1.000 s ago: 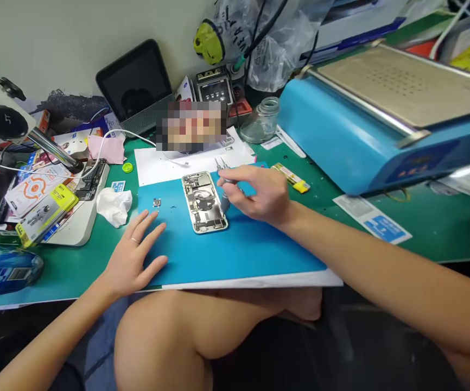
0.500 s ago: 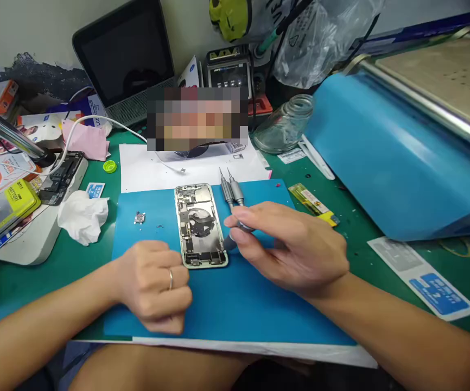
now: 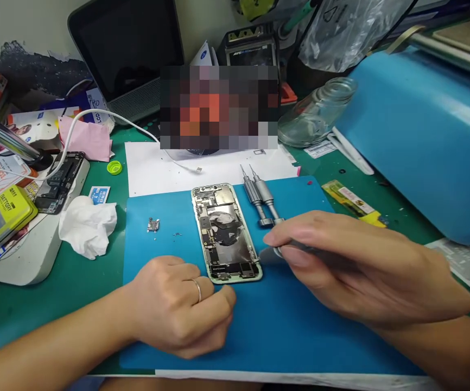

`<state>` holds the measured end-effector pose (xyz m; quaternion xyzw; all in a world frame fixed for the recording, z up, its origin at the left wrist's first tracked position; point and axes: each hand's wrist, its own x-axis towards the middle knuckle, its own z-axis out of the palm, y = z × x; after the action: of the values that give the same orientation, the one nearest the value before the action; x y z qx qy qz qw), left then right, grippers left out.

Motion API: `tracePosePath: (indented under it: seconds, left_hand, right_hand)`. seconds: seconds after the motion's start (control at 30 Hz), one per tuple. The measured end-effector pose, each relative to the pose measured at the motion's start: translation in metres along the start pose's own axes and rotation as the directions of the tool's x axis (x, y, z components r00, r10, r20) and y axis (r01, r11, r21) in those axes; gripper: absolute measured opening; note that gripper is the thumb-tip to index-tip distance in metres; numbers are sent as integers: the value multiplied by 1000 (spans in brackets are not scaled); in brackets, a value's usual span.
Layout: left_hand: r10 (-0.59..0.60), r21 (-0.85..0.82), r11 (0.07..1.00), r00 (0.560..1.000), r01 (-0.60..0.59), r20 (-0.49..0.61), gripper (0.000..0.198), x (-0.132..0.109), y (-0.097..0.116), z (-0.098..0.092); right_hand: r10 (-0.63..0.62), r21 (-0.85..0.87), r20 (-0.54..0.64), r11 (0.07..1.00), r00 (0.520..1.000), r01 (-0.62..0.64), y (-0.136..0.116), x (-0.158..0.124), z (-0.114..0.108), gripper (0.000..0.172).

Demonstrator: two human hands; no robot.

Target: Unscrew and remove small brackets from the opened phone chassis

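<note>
An opened phone (image 3: 227,228) lies on the blue mat (image 3: 170,217), its inner parts showing. My left hand (image 3: 186,309), with a ring on one finger, is a loose fist on the mat just below the phone; nothing sticks out of it. To the phone's right, my right hand (image 3: 365,266) is closed in a pinch around a slim grey thing whose kind I cannot make out; its near end points at the phone's lower right corner. Two grey precision screwdrivers (image 3: 259,193) lie side by side beyond those fingertips. A small metal part (image 3: 152,224) rests left of the phone.
Behind the mat are a white sheet (image 3: 145,163) and a white cable (image 3: 173,157). Crumpled tissue (image 3: 88,225), a green cap (image 3: 114,167) and another opened phone (image 3: 62,182) sit at left. A glass jar (image 3: 316,114) and a yellow packet (image 3: 353,201) are at right.
The view has shifted, so the desk things appear larger. My right hand has drawn back right, away from the screwdrivers' handle ends, still pinched. My left fist stays beside the phone's lower end.
</note>
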<state>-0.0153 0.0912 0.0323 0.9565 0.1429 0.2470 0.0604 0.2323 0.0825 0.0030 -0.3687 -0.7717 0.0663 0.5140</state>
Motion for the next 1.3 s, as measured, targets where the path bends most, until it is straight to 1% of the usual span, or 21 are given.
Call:
tracePosePath:
  seconds: [0.07,0.13,0.23,0.33,0.43,0.63,0.73,0.8,0.97,1.07,1.2,1.3]
  left_hand:
    - [26,-9,1000,1000,-25,13,14,-1,0,0]
    - [44,-21,999,999,-43,28,11,-1,0,1]
    - [26,-39,999,999,-25,34,10,-1,-1,1]
    - [-15,-96,995,999,18,33,16,-1,-3,1]
    - [-27,-155,987,998,35,54,22,-4,-4,2]
    - [-26,-131,991,991,43,132,28,-8,1,1]
    - [-43,-95,994,986,59,161,30,-9,5,1]
    - [-59,-77,994,984,73,170,30,-9,6,0]
    - [-91,-83,991,981,106,172,29,-10,8,-1]
    - [-95,-102,988,980,114,175,29,-10,8,-1]
    - [-98,-124,985,980,121,175,29,-9,7,-1]
    - [-98,-115,987,984,116,150,28,-9,9,-1]
  right_hand:
    - [20,-5,10,1000,1000,-20,2,-1,-1,51]
    - [19,-3,-4,1000,1000,-19,3,1,0,53]
    - [-21,13,3,1000,1000,21,2,7,1,62]
    - [-39,34,25,999,999,38,0,13,2,68]
    - [-31,56,51,998,998,28,0,14,3,69]
    - [-55,54,107,997,993,50,4,14,0,72]
    - [-55,86,148,995,987,42,5,16,-3,69]
    - [-73,113,157,992,985,55,6,18,-5,66]
    - [-133,113,145,987,980,117,4,21,-9,65]
    - [-179,119,141,979,974,163,2,24,-9,59]
    - [-258,175,116,956,959,236,2,27,-9,50]
    - [-267,195,125,951,955,241,3,25,-9,52]
